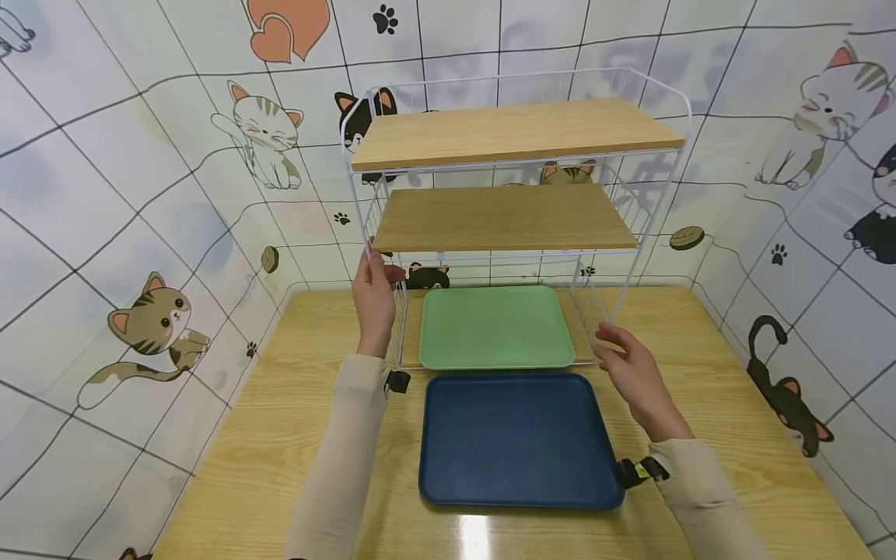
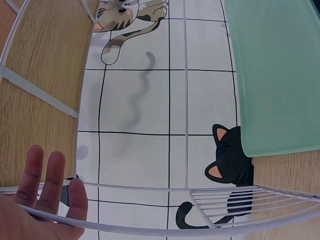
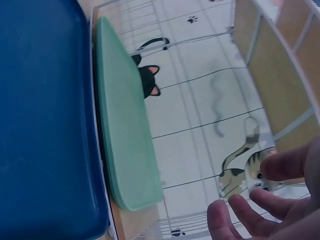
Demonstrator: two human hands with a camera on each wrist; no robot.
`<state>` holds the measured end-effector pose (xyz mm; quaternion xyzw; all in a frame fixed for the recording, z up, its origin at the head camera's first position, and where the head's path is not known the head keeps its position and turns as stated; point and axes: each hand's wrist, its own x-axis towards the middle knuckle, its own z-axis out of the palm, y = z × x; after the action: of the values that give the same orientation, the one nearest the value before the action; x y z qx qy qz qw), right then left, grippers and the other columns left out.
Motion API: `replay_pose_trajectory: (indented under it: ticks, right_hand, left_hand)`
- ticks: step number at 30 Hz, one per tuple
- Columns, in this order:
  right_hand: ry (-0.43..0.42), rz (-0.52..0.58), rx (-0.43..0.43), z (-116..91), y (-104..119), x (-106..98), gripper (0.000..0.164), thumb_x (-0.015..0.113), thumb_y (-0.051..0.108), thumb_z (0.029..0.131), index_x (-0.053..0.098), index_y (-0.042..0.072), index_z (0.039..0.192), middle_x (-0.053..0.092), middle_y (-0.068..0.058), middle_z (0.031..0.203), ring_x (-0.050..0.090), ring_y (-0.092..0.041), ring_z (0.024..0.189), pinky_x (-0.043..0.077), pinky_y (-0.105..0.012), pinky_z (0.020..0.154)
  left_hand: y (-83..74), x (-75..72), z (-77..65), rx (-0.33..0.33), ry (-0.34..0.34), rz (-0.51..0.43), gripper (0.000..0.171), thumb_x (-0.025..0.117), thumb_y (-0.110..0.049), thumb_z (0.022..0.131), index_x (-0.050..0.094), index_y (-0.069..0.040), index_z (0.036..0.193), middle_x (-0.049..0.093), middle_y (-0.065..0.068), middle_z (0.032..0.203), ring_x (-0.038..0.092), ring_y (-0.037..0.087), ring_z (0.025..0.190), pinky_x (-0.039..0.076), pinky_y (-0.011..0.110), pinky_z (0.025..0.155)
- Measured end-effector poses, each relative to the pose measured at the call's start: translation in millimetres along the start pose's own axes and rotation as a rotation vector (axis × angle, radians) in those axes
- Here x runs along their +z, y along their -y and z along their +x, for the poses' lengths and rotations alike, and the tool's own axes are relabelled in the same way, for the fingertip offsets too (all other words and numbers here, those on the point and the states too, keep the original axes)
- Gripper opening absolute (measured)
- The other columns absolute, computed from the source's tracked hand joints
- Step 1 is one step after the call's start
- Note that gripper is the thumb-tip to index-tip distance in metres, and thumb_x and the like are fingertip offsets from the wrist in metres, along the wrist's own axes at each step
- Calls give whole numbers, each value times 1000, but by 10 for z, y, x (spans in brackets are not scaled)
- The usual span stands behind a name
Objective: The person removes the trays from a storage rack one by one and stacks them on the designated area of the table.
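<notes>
A three-tier white wire rack (image 1: 658, 202) with wooden shelves stands against the back wall. My left hand (image 1: 374, 299) holds its left front post just below the middle shelf, and in the left wrist view the fingers (image 2: 54, 172) reach past the white wire. By the lower end of the right front post is my right hand (image 1: 637, 381), fingers spread and loosely bent, with nothing between them. A green tray (image 1: 497, 327) lies on the bottom shelf. In front of the rack, a dark blue tray (image 1: 518, 443) rests on the table.
The wooden top shelf (image 1: 518, 132) and middle shelf (image 1: 504, 218) hang above the green tray. White tiled walls with cartoon cats (image 1: 157, 323) enclose the wooden table (image 1: 308, 342) at the back and both sides.
</notes>
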<state>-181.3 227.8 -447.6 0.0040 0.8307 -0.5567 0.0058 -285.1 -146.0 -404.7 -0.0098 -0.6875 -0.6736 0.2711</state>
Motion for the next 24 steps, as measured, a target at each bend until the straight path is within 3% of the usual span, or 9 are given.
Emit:
replay_pose_trajectory:
  ticks: [3,9,14,18,21,24]
  right_hand:
    - [-9,-10,10,150,-24,36,59,44,27,110,27,4,161,38,-24,157,47,-42,137,49,-25,92]
    - [-54,-92,11,400,-143,124,55,42,21,109,32,0,158,42,-24,155,47,-46,138,47,-50,99]
    - [-50,-116,26,535,-248,182,54,41,20,109,33,-2,157,41,-26,155,44,-48,140,44,-57,105]
    - [-42,-130,42,600,-329,237,54,39,18,108,32,-2,158,41,-27,156,43,-47,141,45,-56,104]
    - [-28,-133,59,625,-366,282,56,37,18,107,30,-2,159,38,-26,158,41,-46,142,44,-57,105]
    - [-14,-129,74,645,-409,315,58,39,19,106,29,-3,159,36,-26,159,41,-46,142,45,-56,106]
  left_hand:
    - [4,-5,10,2,-1,-2,46,37,-40,113,45,-25,156,69,21,90,67,33,88,47,28,78]
    - [14,-1,16,2,-5,-10,45,37,-40,112,47,-27,154,69,13,85,66,40,89,49,37,82]
    - [24,6,26,21,-9,-9,46,38,-40,112,48,-25,154,69,8,82,67,23,81,51,35,80]
    - [-183,6,-56,10,3,-7,46,36,-30,114,45,-15,156,68,27,90,67,36,85,50,36,81]
    - [-342,2,-119,-6,10,11,45,35,-23,114,43,-9,156,65,37,97,65,47,92,49,29,78]
    - [-339,5,-112,-12,6,15,45,35,-24,114,43,-10,156,65,37,97,65,47,92,47,23,75]
